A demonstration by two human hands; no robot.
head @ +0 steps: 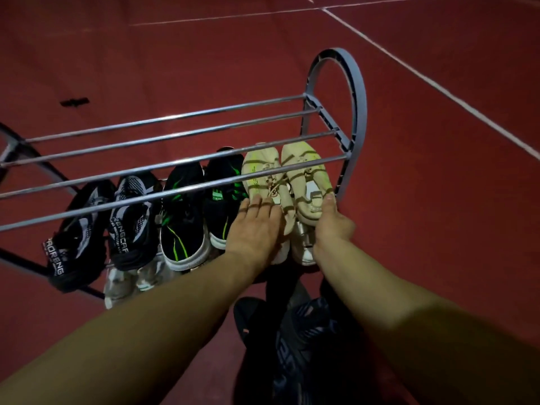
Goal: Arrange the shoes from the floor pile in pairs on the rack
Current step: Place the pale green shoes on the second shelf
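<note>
A metal shoe rack (175, 135) with grey plastic ends stands on the red floor; its top shelf bars are bare. On the shelf below sit three pairs: black-and-grey sneakers (99, 226) at the left, black sneakers with green stripes (187, 217) in the middle, and cream sneakers (295, 171) at the right. My left hand (254, 226) lies flat on the left cream shoe, fingers spread. My right hand (333, 220) grips the outer side of the right cream shoe, thumb on top. Pale shoes (125, 282) show on a lower shelf.
Dark shoes (295, 331) lie on the floor between my forearms, close to me. A small black object (74, 102) lies on the floor beyond the rack. White lines cross the red floor at the upper right.
</note>
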